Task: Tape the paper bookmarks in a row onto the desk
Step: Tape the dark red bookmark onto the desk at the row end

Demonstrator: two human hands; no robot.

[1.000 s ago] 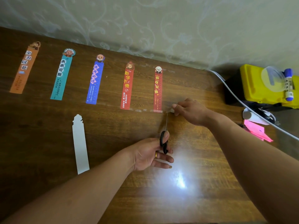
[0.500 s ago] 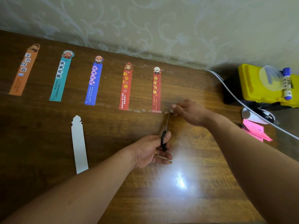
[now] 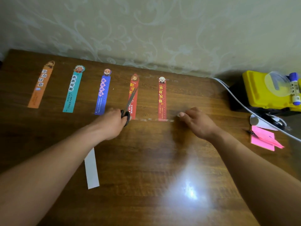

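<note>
Desk (image 3: 146, 160), scissors (image 3: 128, 108) in left grip (image 3: 114, 123), tape (image 3: 151, 119) beside right grip (image 3: 197, 123)

orange bookmark (image 3: 41, 85), teal bookmark (image 3: 73, 89), black scissors (image 3: 126, 115)

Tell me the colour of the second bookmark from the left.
Teal; the bookmark shows best in the head view.

My wooden desk (image 3: 146, 160) carries five bookmarks (image 3: 102, 93) in a row toward twelve — a white strip (image 3: 91, 170) at seven, pink notes (image 3: 262, 139) at three.
</note>
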